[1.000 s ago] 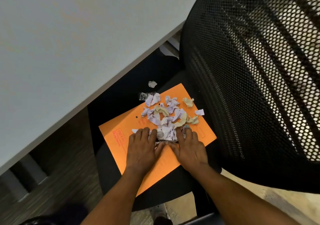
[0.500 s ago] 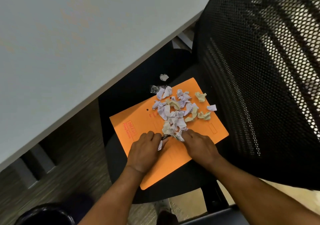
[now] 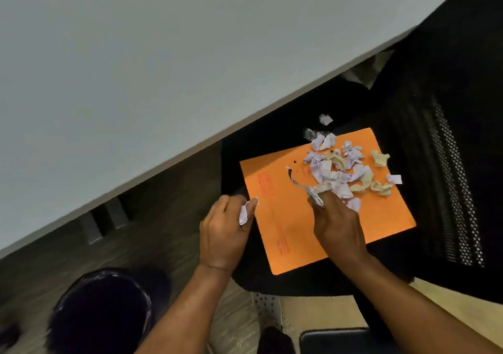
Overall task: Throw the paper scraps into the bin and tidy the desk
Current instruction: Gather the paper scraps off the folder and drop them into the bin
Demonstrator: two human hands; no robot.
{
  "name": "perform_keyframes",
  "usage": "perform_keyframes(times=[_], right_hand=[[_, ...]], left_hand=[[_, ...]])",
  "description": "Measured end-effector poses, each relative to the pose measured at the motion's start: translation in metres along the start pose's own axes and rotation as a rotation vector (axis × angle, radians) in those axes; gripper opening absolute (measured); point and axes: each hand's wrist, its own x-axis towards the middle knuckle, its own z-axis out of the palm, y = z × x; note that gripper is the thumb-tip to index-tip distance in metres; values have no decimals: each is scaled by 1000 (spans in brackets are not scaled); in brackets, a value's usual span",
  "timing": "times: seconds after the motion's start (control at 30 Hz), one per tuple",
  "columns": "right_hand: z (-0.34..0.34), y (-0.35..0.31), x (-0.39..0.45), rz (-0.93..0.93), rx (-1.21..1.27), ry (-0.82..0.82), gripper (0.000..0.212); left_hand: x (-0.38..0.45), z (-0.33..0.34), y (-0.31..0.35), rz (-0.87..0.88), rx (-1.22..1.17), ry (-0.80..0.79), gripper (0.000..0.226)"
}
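- Pale grey counter (image 3: 136, 76) fills the upper left, smooth and matte; its edge runs diagonally, and below it sits a black office chair (image 3: 449, 163) with a mesh back and dark fabric seat.
- Landmark: orange folder (image 3: 288, 225), flat card lying on the chair seat, red print along its counter-side edge.
- Paper scraps (image 3: 340, 168): small crumpled wads, mostly white-lilac, a few cream-yellow, heaped on the folder's far half. One stray wad (image 3: 325, 119) lies on the seat just beyond the folder's far corner; a shiny clear bit (image 3: 309, 134) sits at that same edge.
- Left hand (image 3: 223, 231), at the folder's counter-side edge: grip closed around a white scrap, which shows between the fingers.
- Right hand (image 3: 337, 225), over the folder's middle: grip pinched on a bunch of scraps at the near edge of the heap; a thin dark strand trails from it across the folder.
- Bin (image 3: 100, 313): dark, round, glossy liner rim, on the floor well apart from the folder on its near-left side; blurred.
- Handling judgement: scraps look near weightless, soft, springy, not fragile. Loose wads likely slip from a slack fist, so take by the handful with fingers curled fully.
- Alternative judgement: folder looks stiff enough to serve as a tray; hold both long edges, bow slightly, tip at the bin.
- Risk: light wads may scatter over the dark seat if carried fast.
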Motion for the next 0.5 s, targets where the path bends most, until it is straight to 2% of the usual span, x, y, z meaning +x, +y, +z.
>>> perform_keyframes(times=[0.17, 0.27, 0.33, 0.43, 0.5], right_hand=[[39, -79, -9, -226, 190, -137, 33], [73, -136, -18, -347, 265, -240, 40], [98, -172, -27, -395, 273, -261, 35], [140, -223, -51, -431, 291, -319, 10], [170, -252, -72, -444, 293, -382, 8]], left_hand=[[-48, -49, -54, -164, 27, 144, 40], [-91, -79, -98, -288, 86, 195, 36], [-123, -98, -125, -350, 124, 231, 38], [-168, -125, -163, -422, 177, 269, 43], [-198, -140, -188, -472, 224, 280, 42]])
